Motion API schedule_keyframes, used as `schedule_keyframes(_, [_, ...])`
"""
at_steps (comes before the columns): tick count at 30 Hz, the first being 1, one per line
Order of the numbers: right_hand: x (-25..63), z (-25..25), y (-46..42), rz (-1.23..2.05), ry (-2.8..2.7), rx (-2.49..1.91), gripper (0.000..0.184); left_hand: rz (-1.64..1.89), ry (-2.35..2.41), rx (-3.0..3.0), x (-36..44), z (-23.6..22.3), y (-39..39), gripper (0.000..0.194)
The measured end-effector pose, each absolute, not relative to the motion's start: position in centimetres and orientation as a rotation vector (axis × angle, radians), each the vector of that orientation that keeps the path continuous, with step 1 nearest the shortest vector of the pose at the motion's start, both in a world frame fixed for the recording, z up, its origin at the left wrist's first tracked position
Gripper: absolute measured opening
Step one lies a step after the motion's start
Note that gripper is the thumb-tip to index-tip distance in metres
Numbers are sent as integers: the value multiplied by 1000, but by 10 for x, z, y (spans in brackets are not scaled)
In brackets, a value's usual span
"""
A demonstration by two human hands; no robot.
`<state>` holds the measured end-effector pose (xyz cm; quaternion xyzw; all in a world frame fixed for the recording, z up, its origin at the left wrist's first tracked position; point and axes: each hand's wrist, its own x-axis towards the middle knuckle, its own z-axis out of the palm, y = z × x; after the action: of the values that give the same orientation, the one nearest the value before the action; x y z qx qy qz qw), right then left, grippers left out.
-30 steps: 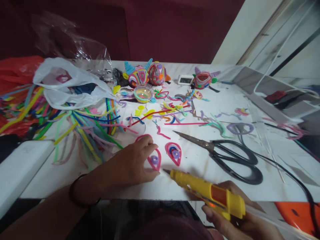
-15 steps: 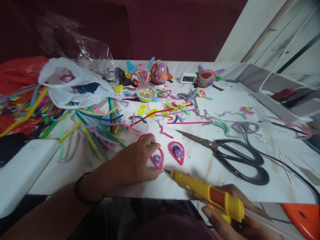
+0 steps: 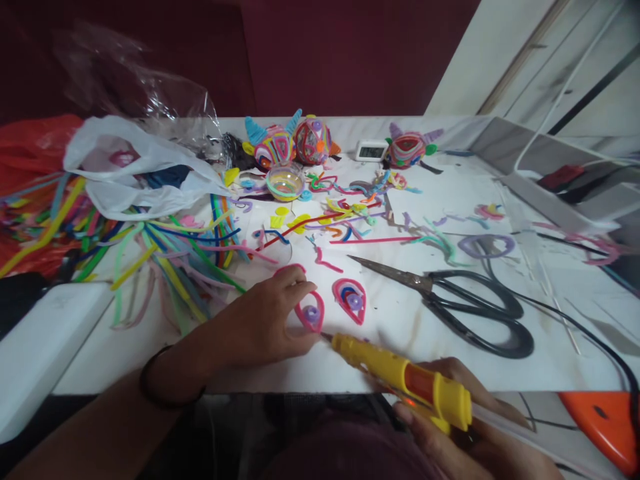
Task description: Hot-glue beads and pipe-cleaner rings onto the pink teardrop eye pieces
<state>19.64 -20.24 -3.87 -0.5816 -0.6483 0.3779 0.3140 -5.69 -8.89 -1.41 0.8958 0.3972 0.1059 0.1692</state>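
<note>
My right hand (image 3: 450, 407) is wrapped round a yellow hot glue gun (image 3: 395, 373). A clear glue stick (image 3: 520, 437) comes out of its back, and a small red light glows on its side. Its dark nozzle meets the lower tip of a pink pipe-cleaner teardrop (image 3: 321, 313) with a purple coil (image 3: 311, 314) inside. Thumb and forefinger of my left hand (image 3: 270, 317) hold this teardrop against the white table (image 3: 395, 320); the hand covers its left part. Beside it lies a second pink teardrop (image 3: 350, 300) with blue and purple coils.
Large black-handled scissors (image 3: 450, 300) lie to the right. Pipe cleaners (image 3: 165, 267) spread out on the left beside a white plastic bag (image 3: 145, 180). Colourful decorated balls (image 3: 313, 140), a clear bowl (image 3: 285, 183) and a small digital clock (image 3: 371, 151) stand at the back. A black cord (image 3: 575, 327) runs along the right.
The whole view has shifted slightly, so things appear a little further left and up. The glue gun's nozzle stays at the teardrop's tip, and both hands keep their holds.
</note>
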Motion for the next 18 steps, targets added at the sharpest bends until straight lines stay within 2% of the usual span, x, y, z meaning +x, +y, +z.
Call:
schedule_keyframes(7, [195, -36, -204, 856, -1789, -1589, 17, 280, 1123, 2541, -58, -14, -88, 33])
schedule_keyframes(18, [189, -24, -198, 1010, -1959, -1598, 15, 257, 1118, 2532, -57, -11, -88, 35])
